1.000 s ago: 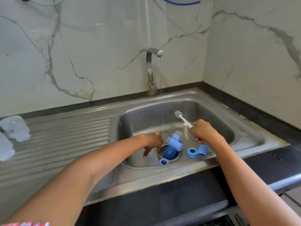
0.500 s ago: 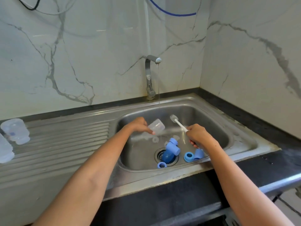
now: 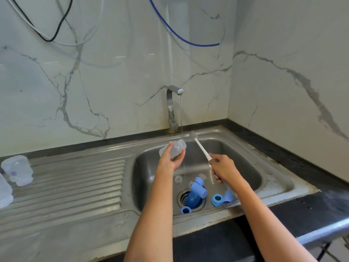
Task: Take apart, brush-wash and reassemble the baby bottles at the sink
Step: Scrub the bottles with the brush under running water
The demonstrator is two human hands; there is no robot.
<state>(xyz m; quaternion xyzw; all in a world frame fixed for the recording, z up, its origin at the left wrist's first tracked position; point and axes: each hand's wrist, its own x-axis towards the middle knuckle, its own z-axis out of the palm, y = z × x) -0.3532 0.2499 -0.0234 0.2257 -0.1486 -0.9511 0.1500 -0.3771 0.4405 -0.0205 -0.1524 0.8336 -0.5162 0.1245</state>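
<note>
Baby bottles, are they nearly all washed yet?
Not yet. Taking apart looks done: blue rings and caps lie loose in the sink. Clear bottles sit on the drainboard, though whether they are washed is unclear. Right now the left hand holds a clear bottle under the tap while the right hand holds the brush. Washing the blue parts and reassembly remain.

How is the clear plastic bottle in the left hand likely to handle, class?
The clear plastic bottle probably feels light: the left hand alone lifts it. Likely slippery, since tap water runs onto it. Being cylindrical, it may roll if laid down.
</note>
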